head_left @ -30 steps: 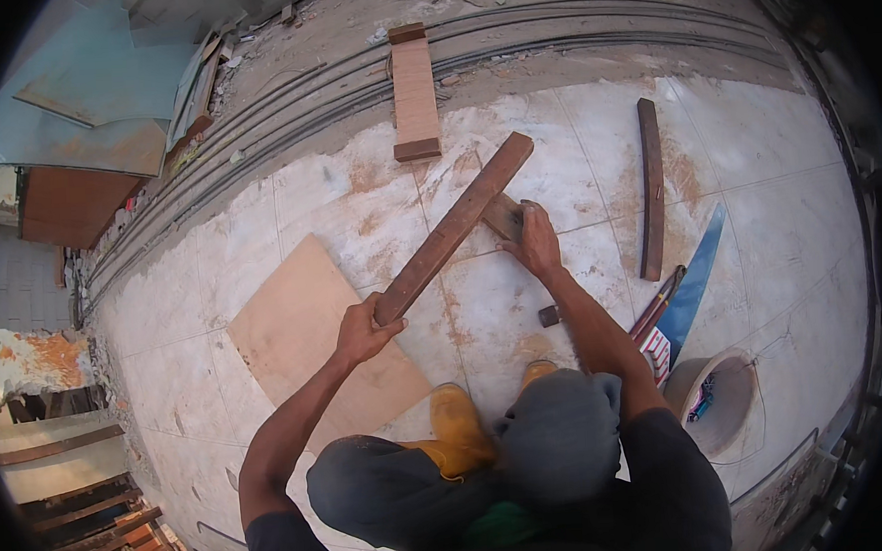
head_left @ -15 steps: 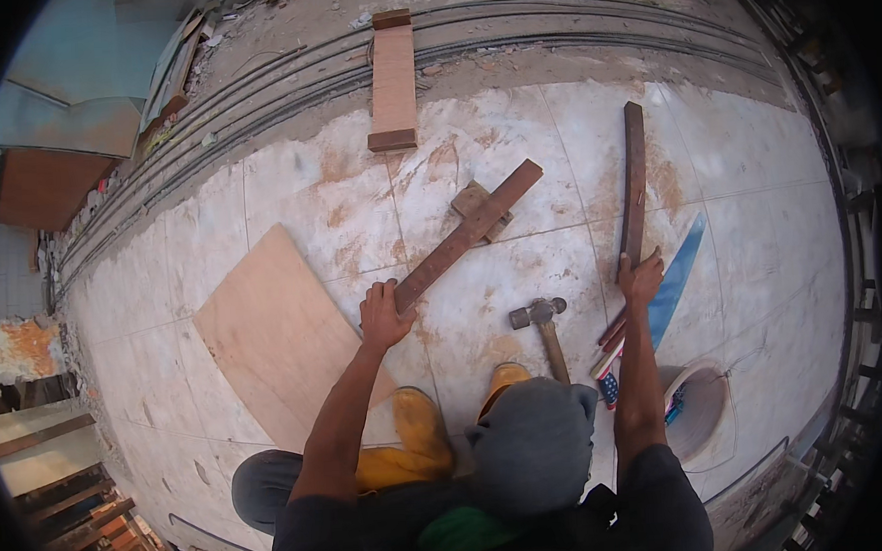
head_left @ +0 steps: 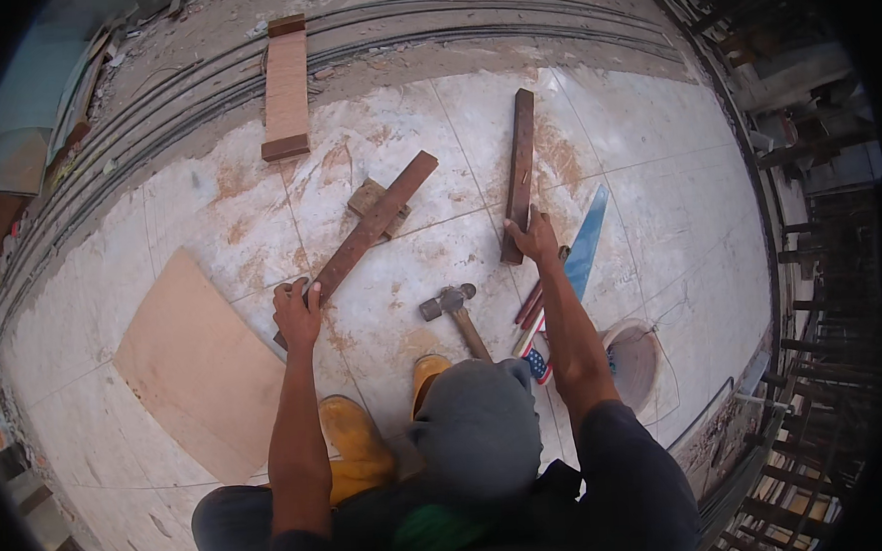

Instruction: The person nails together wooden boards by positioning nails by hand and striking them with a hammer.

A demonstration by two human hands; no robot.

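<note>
My left hand [head_left: 297, 311] is closed round the near part of a dark brown wooden batten [head_left: 369, 227]. This batten slants away to the right, crossing over a small wood block [head_left: 365, 197] on the floor. On the right, a second wooden batten [head_left: 519, 162] points away from me, and my right hand [head_left: 535, 239] grips it close to its near end, thumb on one side and fingers on the other. A ball-peen hammer [head_left: 451, 301] with a wooden handle lies between my arms. Beside my right forearm rests a handsaw with a blue blade [head_left: 589, 243], its patterned handle [head_left: 536, 360] partly covered.
A plywood sheet [head_left: 198, 358] lies at left. A plywood strip with wooden end blocks [head_left: 286, 94] sits across long metal rods [head_left: 399, 46] at the back. At right stands a bucket [head_left: 637, 370]. Thin reddish sticks [head_left: 529, 303] lie near the saw. My yellow boots [head_left: 355, 435] are below.
The view has swung, so the whole scene sits further left. My right hand has shifted slightly away from me along its batten, whose near end now shows. The left hand keeps its hold.
</note>
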